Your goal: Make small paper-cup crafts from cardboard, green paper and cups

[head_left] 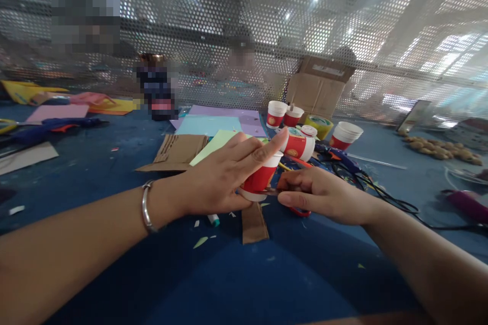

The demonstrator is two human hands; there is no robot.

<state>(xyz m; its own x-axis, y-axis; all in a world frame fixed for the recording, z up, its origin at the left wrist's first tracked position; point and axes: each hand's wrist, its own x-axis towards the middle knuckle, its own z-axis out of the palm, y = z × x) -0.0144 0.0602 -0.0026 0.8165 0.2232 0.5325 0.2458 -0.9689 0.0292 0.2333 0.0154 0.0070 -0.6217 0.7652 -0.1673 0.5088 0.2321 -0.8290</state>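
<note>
My left hand [232, 170] is wrapped round a red and white paper cup [263, 177], its fingers reaching over the cup's upper side. The cup leans slightly, with its white rim at the upper right. My right hand [316, 193] pinches a thin, brownish flat piece [269, 192] against the lower part of the cup; whether it is a strip or a blade I cannot tell. Under the right hand shows a red curved handle [299, 212], partly hidden. A cardboard strip [255, 226] lies on the table just below the cup.
Behind my hands lie a paper cup on its side [299, 147], stacked cups [345, 135], yellow-green tape [318, 126] and a blue glue gun [343, 158] with black cable. Coloured paper [209, 124] and corrugated cardboard [181, 150] lie left of these. A perforated metal screen [213, 76] stands behind.
</note>
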